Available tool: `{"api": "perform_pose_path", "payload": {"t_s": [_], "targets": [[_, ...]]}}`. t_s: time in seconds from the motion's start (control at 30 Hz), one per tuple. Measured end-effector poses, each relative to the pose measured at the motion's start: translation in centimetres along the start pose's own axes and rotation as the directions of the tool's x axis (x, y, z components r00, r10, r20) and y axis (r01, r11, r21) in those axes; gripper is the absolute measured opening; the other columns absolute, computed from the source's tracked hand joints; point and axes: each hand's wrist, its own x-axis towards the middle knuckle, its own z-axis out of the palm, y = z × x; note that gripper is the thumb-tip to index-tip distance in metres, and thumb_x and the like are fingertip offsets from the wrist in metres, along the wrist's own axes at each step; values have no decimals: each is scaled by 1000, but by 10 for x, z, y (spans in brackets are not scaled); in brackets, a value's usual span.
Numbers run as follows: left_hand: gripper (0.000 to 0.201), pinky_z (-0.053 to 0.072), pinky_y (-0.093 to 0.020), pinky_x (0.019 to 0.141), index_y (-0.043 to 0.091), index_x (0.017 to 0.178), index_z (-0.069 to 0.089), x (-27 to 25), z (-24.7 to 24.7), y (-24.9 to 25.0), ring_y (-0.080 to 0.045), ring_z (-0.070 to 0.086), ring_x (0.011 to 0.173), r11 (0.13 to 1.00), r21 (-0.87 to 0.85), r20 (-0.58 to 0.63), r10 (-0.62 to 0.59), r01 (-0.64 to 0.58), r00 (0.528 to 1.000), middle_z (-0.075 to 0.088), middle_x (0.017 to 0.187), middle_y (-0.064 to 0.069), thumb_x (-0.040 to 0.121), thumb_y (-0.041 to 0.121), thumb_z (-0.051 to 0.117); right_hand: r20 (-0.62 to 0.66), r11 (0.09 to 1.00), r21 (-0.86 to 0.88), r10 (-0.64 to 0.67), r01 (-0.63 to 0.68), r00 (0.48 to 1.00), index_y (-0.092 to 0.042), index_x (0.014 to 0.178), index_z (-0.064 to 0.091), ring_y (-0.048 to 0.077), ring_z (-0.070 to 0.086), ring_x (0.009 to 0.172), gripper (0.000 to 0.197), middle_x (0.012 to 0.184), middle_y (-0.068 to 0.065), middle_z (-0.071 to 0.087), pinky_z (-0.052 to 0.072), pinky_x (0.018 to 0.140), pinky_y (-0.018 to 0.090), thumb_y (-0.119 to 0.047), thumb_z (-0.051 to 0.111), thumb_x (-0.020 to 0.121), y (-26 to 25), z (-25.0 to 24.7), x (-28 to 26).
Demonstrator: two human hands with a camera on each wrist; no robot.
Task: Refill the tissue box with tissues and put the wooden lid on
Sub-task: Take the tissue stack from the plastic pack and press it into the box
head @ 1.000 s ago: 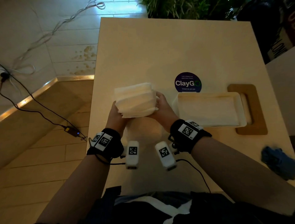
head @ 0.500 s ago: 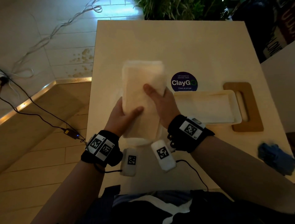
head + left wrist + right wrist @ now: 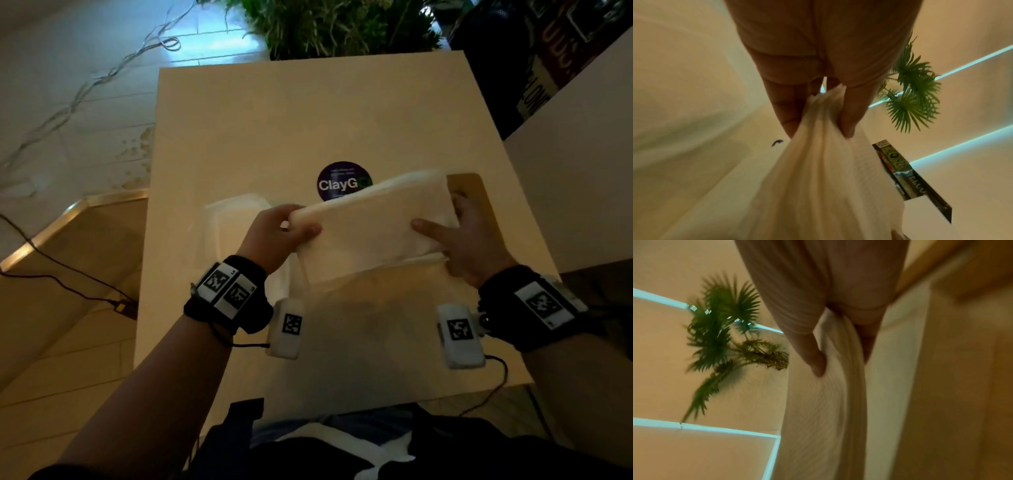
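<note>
The refill is judged to be about midway: the tissue stack is held in the air above the table, and it has not yet been laid into the tissue box. Only a pale edge of the box is made out below the near side of the stack, the rest being hidden by it, so how full the box is cannot be told. What remains is judged to be the lowering of the stack into the box and then the fitting of the wooden lid.

Nearest the body, both forearms are stretched forward over the near table edge. The left hand is set at the left end of the stack, with its thumb on top and its fingers curled round the edge; in the left wrist view the tissues are seen bunched between thumb and fingers. The right hand is set at the right end, with the thumb laid flat across the top face and the fingers wrapped beneath, so the stack is gripped at both ends.

Further left, a clear plastic wrapper lies on the table beside the left hand. Beyond the stack, a round ClayGo sticker is partly covered by its far edge, and the lid lies at the far right, untouched.
</note>
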Motion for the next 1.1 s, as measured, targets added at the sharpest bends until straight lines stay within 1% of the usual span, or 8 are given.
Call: {"api": "perform_pose_path", "payload": {"t_s": [0.2, 0.37, 0.47, 0.57, 0.67, 0.77, 0.87, 1.1], "targets": [[28, 48, -17, 72, 20, 108, 61, 22, 38, -6, -12, 62, 82, 961, 277, -166, 69, -21, 984, 63, 98, 4, 81, 17, 66, 41, 923, -380, -49, 61, 998, -5, 125, 53, 16, 55, 99, 34, 108, 5, 59, 45, 72, 18, -13, 57, 92, 22, -38, 23], [29, 42, -33, 85, 18, 110, 60, 25, 47, -11, -26, 53, 98, 824, 559, -187, 231, -90, 955, 64, 99, -5, 82, 18, 62, 73, 794, -592, -118, 138, 990, -16, 93, 60, 27, 56, 97, 9, 97, 14, 60, 42, 75, 33, -24, 60, 89, 34, -38, 46], [29, 41, -46, 83, 13, 106, 64, 27, 50, -19, -39, 48, 101, 622, 774, -104, 312, -121, 944, 63, 104, -14, 78, 18, 62, 115, 520, -821, -255, 236, 960, -8, 107, 58, 36, 46, 108, 34, 109, 23, 55, 38, 86, 40, -28, 69, 82, 39, -31, 53], [44, 41, -48, 90, 11, 117, 60, 24, 55, -10, -42, 45, 105, 585, 801, -95, 335, -128, 937, 53, 114, -19, 73, 11, 66, 128, 504, -807, -361, 309, 924, -10, 131, 41, 37, 45, 113, 69, 124, 19, 49, 39, 94, 45, -20, 76, 73, 35, -29, 59], [48, 40, -46, 98, 17, 124, 56, 22, 61, 0, -37, 44, 115, 548, 778, 97, 379, -308, 920, 51, 127, -15, 77, 16, 66, 332, 387, -740, -501, 550, 799, -9, 128, 49, 34, 49, 112, 61, 123, 20, 51, 41, 99, 40, -4, 71, 72, 29, -31, 63], [58, 33, -47, 109, 26, 137, 41, 22, 71, -1, -32, 29, 135, 472, 813, 296, 169, -341, 940, 34, 148, -7, 83, 33, 62, 550, 314, -736, -237, 599, 801, -5, 135, 44, 35, 41, 126, 66, 139, 21, 42, 34, 109, 44, -13, 73, 77, 24, -30, 65], [68, 31, -44, 110, 30, 142, 30, 29, 74, -4, -29, 21, 140, 423, 855, 327, 14, -302, 945, 21, 155, -4, 82, 37, 63, 569, 228, -806, 46, 546, 821, -8, 144, 27, 33, 26, 138, 81, 151, 18, 22, 29, 114, 42, -22, 74, 78, 21, -23, 66], [79, 38, -41, 102, 24, 142, 26, 40, 86, 6, -35, 41, 126, 391, 869, 349, -52, -302, 936, 31, 147, -10, 77, 35, 69, 513, 186, -857, 221, 481, 830, -12, 138, 31, 34, 49, 120, 78, 142, 13, 27, 46, 99, 42, -21, 76, 75, 13, -5, 77]]}}
